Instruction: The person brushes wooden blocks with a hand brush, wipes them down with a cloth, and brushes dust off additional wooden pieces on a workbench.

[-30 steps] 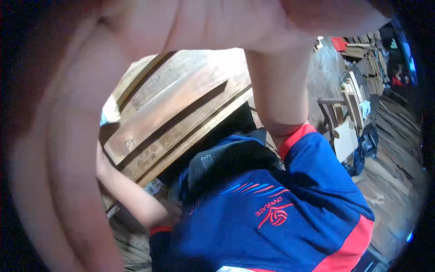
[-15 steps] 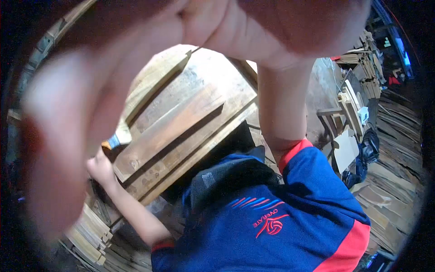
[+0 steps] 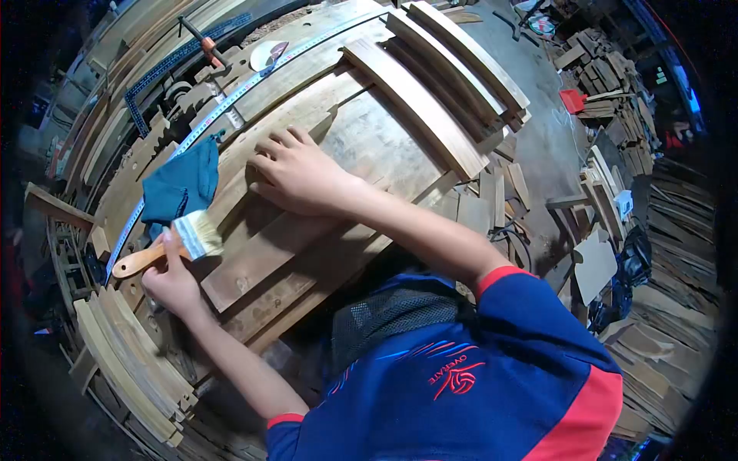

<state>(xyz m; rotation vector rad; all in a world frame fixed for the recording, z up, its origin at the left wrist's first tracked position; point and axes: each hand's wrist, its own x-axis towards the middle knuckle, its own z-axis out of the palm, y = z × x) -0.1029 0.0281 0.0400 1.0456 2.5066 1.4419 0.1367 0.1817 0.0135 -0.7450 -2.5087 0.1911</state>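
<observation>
My left hand (image 3: 173, 280) is closed around the wooden handle of a flat paintbrush (image 3: 198, 234), with its pale bristles pointing right. My right hand (image 3: 296, 173) lies over a narrow wooden strip (image 3: 319, 119), its fingers curled over the far side; the contact is partly hidden by the hand. Nearer my body, a wider brown board (image 3: 254, 269) lies on the worktable, crossed by my right forearm. Just beyond the brush is a crumpled teal cloth (image 3: 184, 180).
Curved wooden pieces (image 3: 415, 100) lie at the table's far right. A tape measure (image 3: 231, 100) stretches along the far side, near an orange clamp (image 3: 209, 48). More curved slats (image 3: 131, 361) are stacked at lower left, with wood scraps (image 3: 607, 73) on the floor at right.
My right hand has come down from close in front of the camera onto the wooden strip. The left hand still holds the paintbrush, now more fully in view.
</observation>
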